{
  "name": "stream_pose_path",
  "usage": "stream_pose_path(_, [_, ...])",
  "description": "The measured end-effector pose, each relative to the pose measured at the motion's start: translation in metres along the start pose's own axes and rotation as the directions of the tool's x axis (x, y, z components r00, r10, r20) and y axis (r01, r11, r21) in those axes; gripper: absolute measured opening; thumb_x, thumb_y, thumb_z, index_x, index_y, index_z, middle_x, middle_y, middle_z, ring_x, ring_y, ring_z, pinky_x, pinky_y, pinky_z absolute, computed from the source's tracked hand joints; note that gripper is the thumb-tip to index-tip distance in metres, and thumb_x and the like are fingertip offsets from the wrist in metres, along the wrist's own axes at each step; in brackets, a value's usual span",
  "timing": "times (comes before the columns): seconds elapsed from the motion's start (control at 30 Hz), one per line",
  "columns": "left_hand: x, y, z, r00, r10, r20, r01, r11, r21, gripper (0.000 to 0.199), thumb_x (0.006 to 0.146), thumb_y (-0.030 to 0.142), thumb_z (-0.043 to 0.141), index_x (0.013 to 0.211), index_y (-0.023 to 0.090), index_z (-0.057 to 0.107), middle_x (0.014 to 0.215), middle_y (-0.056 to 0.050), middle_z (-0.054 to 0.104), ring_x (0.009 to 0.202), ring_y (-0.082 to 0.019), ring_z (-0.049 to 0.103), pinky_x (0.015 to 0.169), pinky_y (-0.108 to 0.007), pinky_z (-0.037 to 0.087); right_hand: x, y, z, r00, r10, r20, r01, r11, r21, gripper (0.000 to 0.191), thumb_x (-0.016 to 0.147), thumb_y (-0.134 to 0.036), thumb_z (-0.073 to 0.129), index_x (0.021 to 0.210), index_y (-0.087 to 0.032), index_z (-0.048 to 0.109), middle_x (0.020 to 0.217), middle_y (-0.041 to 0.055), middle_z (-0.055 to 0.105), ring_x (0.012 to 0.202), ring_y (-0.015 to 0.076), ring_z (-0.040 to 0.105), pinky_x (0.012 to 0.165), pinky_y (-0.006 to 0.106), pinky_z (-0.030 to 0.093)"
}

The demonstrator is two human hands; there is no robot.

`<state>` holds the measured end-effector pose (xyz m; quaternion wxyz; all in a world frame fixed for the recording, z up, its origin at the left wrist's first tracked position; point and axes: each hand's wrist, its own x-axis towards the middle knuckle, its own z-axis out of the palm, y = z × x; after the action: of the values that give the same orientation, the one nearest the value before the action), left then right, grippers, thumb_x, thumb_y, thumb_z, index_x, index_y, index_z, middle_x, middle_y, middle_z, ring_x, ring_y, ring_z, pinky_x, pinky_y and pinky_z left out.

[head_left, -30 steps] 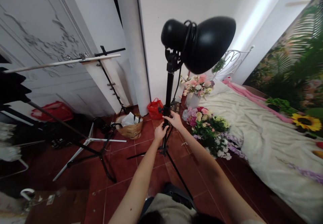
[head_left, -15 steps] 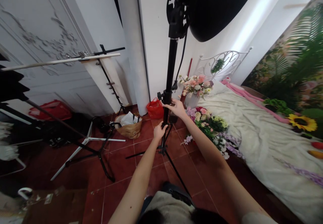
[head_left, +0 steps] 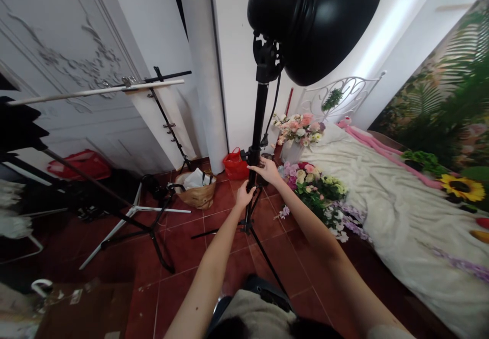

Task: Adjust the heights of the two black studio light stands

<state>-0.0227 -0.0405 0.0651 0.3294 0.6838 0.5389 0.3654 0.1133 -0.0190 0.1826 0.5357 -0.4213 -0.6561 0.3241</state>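
Observation:
A black light stand [head_left: 260, 110] rises upright in front of me, its legs spread on the tiles. On its top sits a black studio lamp [head_left: 324, 23], the reflector facing right and a cable coiled round its neck. My left hand [head_left: 243, 196] is wrapped round the lower part of the pole. Just above it, my right hand [head_left: 267, 171] grips the pole right under the black collar with its knob [head_left: 250, 154]. A cord with a plug [head_left: 264, 139] hangs from the lamp beside the pole.
At right stand a bed with a cream blanket [head_left: 397, 212], a vase of flowers [head_left: 300, 130] and a flower bunch [head_left: 309, 181] by its edge. Left are a wooden basket [head_left: 196, 196], a red bag [head_left: 236, 166] and other stands with white legs [head_left: 153, 209]. A cardboard box [head_left: 84, 308] lies at lower left.
The lamp and the upper pole have come down, so more of the lamp shows. My right hand has dropped slightly with the collar; my left hand stays on the pole.

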Motion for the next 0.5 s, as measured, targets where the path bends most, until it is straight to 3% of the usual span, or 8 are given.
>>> stream_pose_path(0.2, [-0.008,0.0,-0.005,1.0,0.012,0.002,-0.012,1.0,-0.006,0.037,0.087,0.037,0.055,0.12,0.021,0.059,0.114,-0.007,0.069,0.101,-0.018,0.066,0.09,-0.03,0.051,-0.005,0.009,0.0,0.999,-0.018,0.038,0.019,1.0,-0.025,0.038,0.071,-0.04,0.073,0.101,-0.017,0.068,0.104,0.0076,0.072,0.096,0.0253,0.068,0.09,0.04,0.053])
stream_pose_path(0.5, [-0.012,0.014,-0.01,0.997,-0.081,0.002,0.081,0.995,0.053,0.038,0.087,0.041,0.056,0.12,0.024,0.061,0.108,-0.005,0.072,0.097,-0.02,0.067,0.086,-0.029,0.052,-0.001,0.017,-0.005,0.994,-0.027,0.104,0.038,0.994,-0.101,0.039,0.073,-0.042,0.072,0.103,-0.018,0.066,0.103,0.0062,0.072,0.096,0.0242,0.067,0.091,0.038,0.052])
